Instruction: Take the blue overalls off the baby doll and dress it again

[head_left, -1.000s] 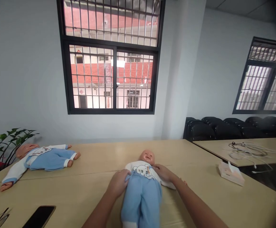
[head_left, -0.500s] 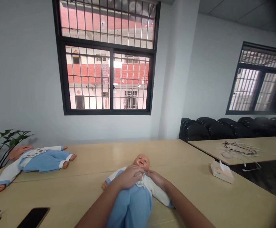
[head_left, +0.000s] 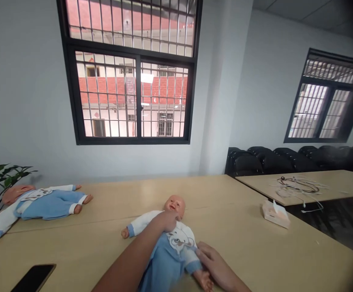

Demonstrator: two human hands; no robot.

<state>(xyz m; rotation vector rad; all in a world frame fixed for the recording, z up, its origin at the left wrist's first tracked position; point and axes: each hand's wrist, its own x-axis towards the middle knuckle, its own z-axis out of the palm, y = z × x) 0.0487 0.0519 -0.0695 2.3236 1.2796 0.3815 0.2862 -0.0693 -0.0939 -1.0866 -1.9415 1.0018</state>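
Note:
A baby doll (head_left: 176, 205) in a white top with a bear face and blue trousers lies on its back in front of me. My left hand (head_left: 168, 221) is at its neck, fingers curled at the collar of the top. At the doll's arm on the right side, my right hand (head_left: 214, 259) holds the blue-cuffed sleeve (head_left: 192, 257), its thumb and fingers around it. The doll's lower legs run out of view at the bottom, partly behind my left forearm.
A second doll (head_left: 51, 202) lies at the left by a potted plant (head_left: 0, 182). Near the front left is a phone (head_left: 33, 278). A tissue box (head_left: 276, 214) stands at the right edge of the table (head_left: 240, 235). Cables (head_left: 299, 186) lie on another table; black chairs (head_left: 276, 162) stand behind.
My right hand has moved from the doll's shoulder down to its sleeve near the cuff. The doll's arm there now lies closer to its body. My left hand stays by the collar.

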